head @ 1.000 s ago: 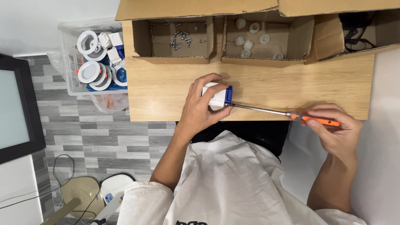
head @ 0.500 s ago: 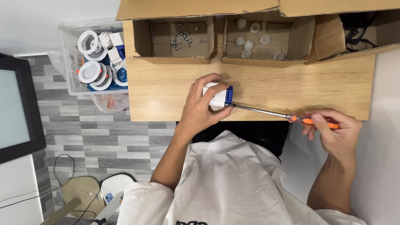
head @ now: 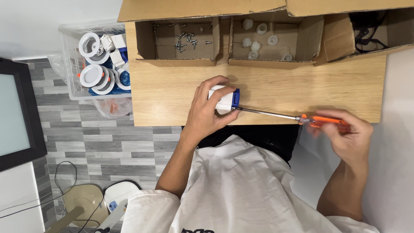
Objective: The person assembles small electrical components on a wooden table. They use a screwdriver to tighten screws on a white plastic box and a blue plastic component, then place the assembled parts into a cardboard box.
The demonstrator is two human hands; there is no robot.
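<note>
My left hand (head: 206, 113) grips a small white box-shaped part with a blue end (head: 225, 98), pressed down on the wooden table (head: 276, 92) near its front edge. My right hand (head: 345, 136) holds the orange handle of a long screwdriver (head: 297, 117) just off the table's front right corner. The thin metal shaft runs left across the table edge. Its tip meets the blue end of the white part.
Open cardboard boxes line the table's far side: one with loose screws (head: 183, 39), one with small white caps (head: 258, 41), one with black cable (head: 366, 26). A clear plastic bin (head: 71, 64) of round white fittings stands on the floor at left. A dark framed panel (head: 19, 112) stands further left.
My right hand has shifted its fingers on the screwdriver handle, as if turning it. The left hand and the white part have stayed in place.
</note>
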